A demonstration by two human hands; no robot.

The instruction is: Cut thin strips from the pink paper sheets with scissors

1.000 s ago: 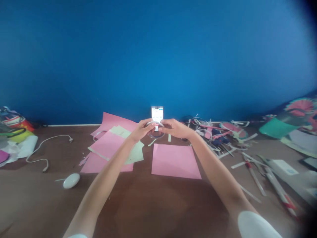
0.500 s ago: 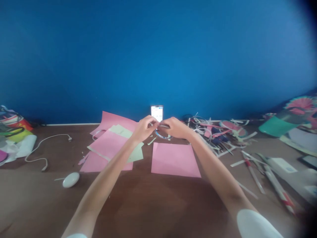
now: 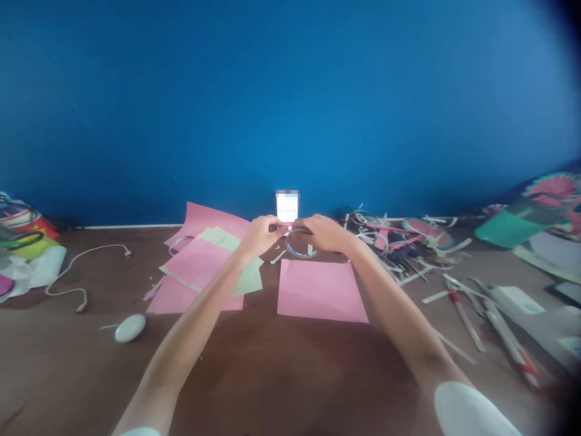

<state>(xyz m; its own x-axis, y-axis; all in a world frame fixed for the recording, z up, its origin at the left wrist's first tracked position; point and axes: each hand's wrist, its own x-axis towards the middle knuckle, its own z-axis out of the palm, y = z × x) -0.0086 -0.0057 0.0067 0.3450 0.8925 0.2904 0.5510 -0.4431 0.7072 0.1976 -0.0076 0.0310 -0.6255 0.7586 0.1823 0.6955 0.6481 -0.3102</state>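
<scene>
Since the pink sheet [image 3: 322, 292] lies just below the frame's centre, a brush from above could drag it; at centre, the left hand [image 3: 261, 237] curls, whether pinching anything I cannot tell, near the right hand [image 3: 325, 234], whose fingers press together; the phone [image 3: 287, 209] beyond could topple if knocked; the thin ring [image 3: 302, 255], pinched in those right fingers, could drop if they slacken.

Hazy light, glaring phone screen [image 3: 287, 206], blurry edges
</scene>
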